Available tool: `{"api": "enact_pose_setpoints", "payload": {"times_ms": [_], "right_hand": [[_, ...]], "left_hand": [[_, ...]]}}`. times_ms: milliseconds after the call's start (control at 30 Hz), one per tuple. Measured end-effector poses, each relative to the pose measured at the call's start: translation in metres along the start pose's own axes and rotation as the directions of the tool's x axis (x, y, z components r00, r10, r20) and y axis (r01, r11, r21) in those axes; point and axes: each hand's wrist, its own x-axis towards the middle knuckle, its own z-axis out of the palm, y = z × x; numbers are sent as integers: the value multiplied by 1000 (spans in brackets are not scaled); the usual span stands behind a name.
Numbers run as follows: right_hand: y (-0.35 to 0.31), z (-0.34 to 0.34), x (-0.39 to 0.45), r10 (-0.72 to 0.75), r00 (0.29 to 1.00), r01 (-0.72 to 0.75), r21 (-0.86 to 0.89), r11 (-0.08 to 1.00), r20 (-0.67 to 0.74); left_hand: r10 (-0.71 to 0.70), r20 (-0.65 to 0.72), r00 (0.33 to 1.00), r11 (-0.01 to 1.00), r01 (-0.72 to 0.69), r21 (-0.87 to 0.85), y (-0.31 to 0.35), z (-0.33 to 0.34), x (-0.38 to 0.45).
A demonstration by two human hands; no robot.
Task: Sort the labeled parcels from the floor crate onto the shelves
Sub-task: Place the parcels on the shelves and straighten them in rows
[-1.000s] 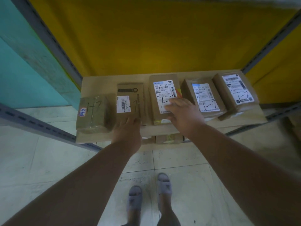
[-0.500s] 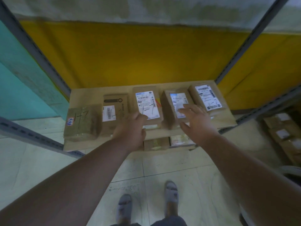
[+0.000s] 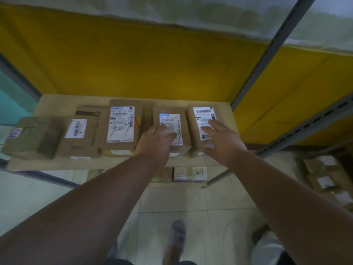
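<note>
Several brown parcels with white labels lie in a row on a pale shelf board (image 3: 57, 104). My left hand (image 3: 155, 143) rests with straight fingers on the fourth parcel (image 3: 170, 111). My right hand (image 3: 221, 139) lies spread on the rightmost parcel (image 3: 203, 109), its fingers over the label. To the left sit a tall labelled parcel (image 3: 122, 123), a flat box with a barcode (image 3: 84, 132) and a taped parcel (image 3: 31, 135) at the far left.
Grey metal uprights (image 3: 267, 54) frame the shelf against a yellow wall. More parcels (image 3: 189, 174) lie on the level below, and others (image 3: 324, 180) on a lower shelf at right. My feet stand on the tiled floor (image 3: 191, 203).
Both hands have shifted right along the row: the left from the middle parcel to the fourth, the right from the fourth to the rightmost. The view has swung right too.
</note>
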Motion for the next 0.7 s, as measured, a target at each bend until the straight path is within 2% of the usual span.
{"api": "enact_pose_setpoints", "payload": {"times_ms": [100,167,467,700], "right_hand": [[10,11,10,-49,999,49,13,999,4],[15,19,12,-54,998,54,24,998,-11],[52,16,4,-7,1000,8,30,1000,-21],[52,15,6,-7,1000,7,36,999,0]], "left_hand": [[-10,55,998,1000,9,25,8,13,8],[-7,41,999,999,5,42,14,18,10],[-24,68,997,999,21,48,25,17,16],[-44,100,994,997,37,64,18,16,15]]}}
